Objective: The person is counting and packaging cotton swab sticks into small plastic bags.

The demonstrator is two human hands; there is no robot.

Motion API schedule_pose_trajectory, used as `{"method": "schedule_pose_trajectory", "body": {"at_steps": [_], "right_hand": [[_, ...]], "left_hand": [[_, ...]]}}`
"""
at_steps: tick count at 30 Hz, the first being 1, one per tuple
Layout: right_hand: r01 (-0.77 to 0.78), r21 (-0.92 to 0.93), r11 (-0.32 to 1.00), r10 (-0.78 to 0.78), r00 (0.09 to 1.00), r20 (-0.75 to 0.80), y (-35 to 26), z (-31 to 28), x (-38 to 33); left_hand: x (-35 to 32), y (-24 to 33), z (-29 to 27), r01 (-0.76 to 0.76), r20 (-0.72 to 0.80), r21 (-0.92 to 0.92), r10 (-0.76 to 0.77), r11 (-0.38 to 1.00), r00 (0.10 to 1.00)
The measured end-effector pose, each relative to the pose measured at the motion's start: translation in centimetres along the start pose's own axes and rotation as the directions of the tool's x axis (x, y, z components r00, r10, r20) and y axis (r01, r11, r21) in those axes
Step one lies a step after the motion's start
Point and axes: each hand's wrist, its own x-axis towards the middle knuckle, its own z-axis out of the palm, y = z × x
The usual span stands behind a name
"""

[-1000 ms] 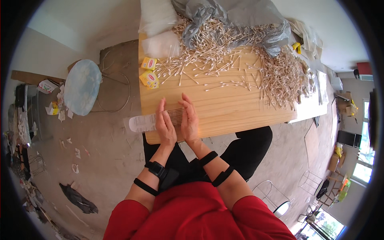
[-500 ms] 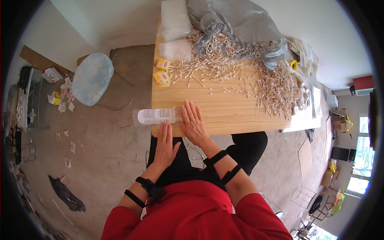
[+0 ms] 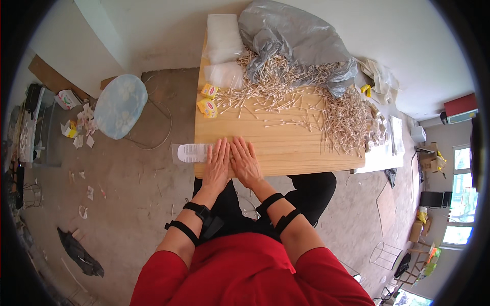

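Side by side at the near left of the wooden table (image 3: pixel 286 148), both my hands lie palm down with fingers stretched out. My left hand (image 3: pixel 217 164) rests on a flat clear plastic bag (image 3: pixel 175 154) that holds a white printed card (image 3: pixel 193 153). My right hand (image 3: pixel 246 162) lies close beside it, over the bag's right end, where cotton swabs sit mostly covered by the fingers. The bag's left end juts past the table's left edge. Neither hand is closed around anything.
A big heap of loose cotton swabs (image 3: pixel 344 120) spreads over the far and right side, partly under a grey plastic bag (image 3: pixel 291 30). Clear bags (image 3: pixel 223 38) and two yellow packets (image 3: pixel 207 107) lie at the far left. A pale blue stool (image 3: pixel 121 106) stands left of the table.
My left hand has slid right and forward onto the plastic bag, up against my right hand. It now covers part of the card and swabs. My right hand has barely moved.
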Motion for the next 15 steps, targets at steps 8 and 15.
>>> {"method": "schedule_pose_trajectory", "body": {"at_steps": [8,15], "right_hand": [[-0.033,0.108,0.994,0.039,0.998,-0.053,0.1,0.2,-0.1],[-0.057,0.02,0.998,0.057,0.997,-0.044,0.1,0.6,-0.1]], "left_hand": [[-0.1,0.5,-0.7,0.04,0.005,0.043,-0.04,0.998,0.999],[-2.1,-1.5,-4.2,0.1,-0.119,-0.29,-0.139,0.952,0.983]]}}
